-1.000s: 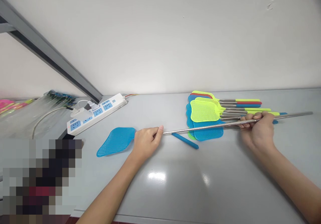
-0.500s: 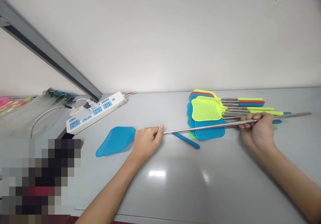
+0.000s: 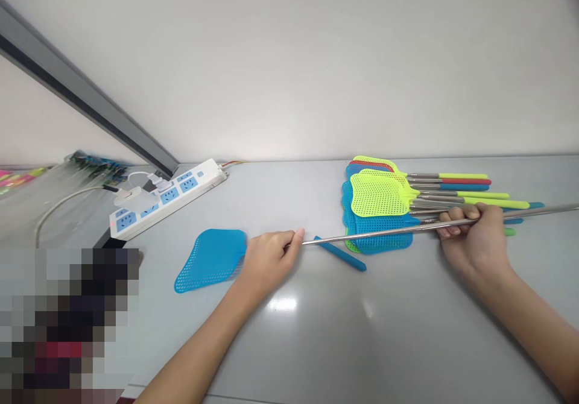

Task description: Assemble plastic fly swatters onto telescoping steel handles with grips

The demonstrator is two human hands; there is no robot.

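A blue fly swatter with a long, extended metal rod lies across both my hands. My left hand is closed round the rod just beside the blue mesh head. Farther along the same rod, my right hand is closed with its palm partly up. The rod's far end runs out of view at the right edge. Below the rod, a loose blue handle sleeve rests on the table. Behind the rod lies a pile of fly swatters, with a yellow-green one on top and blue ones under it.
At the back left stands a white power strip with plugs and a cable in it. Clear plastic bags lie at the far left. A pixelated patch hides the lower left. The grey table meets a pale wall.
My right hand has shifted slightly right along with the rod, whose end has left the view. The camera view has shifted a little. Both hands keep their hold.
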